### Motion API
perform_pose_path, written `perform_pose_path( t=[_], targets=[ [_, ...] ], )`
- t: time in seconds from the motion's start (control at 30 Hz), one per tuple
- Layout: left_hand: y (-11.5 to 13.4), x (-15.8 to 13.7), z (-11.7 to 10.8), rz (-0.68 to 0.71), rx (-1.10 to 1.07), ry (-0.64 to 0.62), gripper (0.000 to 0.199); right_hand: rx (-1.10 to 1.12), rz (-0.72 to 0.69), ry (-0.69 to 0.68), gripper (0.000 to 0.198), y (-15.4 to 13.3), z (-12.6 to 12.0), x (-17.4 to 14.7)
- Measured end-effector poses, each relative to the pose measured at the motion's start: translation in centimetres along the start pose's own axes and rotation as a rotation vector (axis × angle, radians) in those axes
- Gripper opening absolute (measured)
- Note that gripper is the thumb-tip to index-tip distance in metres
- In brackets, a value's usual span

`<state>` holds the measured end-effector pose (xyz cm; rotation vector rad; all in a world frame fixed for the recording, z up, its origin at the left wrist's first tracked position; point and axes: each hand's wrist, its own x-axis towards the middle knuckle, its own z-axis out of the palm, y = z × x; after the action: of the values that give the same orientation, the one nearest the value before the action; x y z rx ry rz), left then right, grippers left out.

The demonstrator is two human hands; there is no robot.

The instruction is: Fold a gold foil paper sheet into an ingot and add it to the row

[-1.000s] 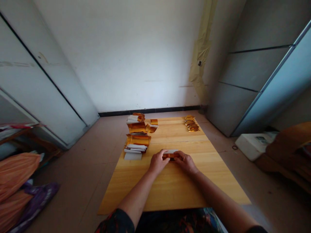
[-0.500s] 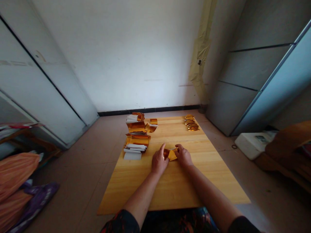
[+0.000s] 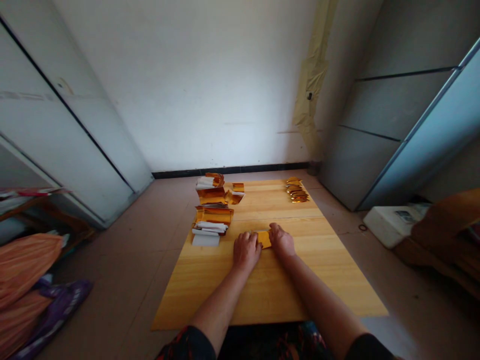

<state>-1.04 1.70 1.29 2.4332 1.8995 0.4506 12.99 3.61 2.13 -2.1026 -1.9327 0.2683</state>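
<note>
Gold paper (image 3: 264,239): at lower center of frame, over wooden table (image 3: 270,295), between left hand (image 3: 246,252) and right hand (image 3: 282,242). Fingers bent, touching opposite edges; cannot tell whether clamped. Paper stacks (image 3: 214,216): left of center.

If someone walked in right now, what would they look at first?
Probably the shiny gold piece near the middle of the wooden table, between the left hand and right hand. Next might come the gold-and-white sheets heaped along the table's left side, then the row of gold pieces at its far right corner.
</note>
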Motion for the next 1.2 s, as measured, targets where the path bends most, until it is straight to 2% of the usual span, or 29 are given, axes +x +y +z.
perform_pose_path(
  t=[0.37, 0.73, 1.2],
  targets=[
    [0.0, 0.5, 0.2, -0.060, 0.018, -0.052, 0.030, -0.090, 0.040, -0.005, 0.028, -0.4, 0.0, 0.4],
    [0.1, 0.8, 0.1, -0.068, 0.032, -0.083, 0.027, -0.163, 0.028, -0.036, 0.021, -0.8, -0.4, 0.1],
    [-0.6, 1.0, -0.1, -0.042, 0.075, -0.076, 0.028, -0.264, -0.031, -0.004, 0.019, -0.6, 1.2, 0.6]
  ],
)
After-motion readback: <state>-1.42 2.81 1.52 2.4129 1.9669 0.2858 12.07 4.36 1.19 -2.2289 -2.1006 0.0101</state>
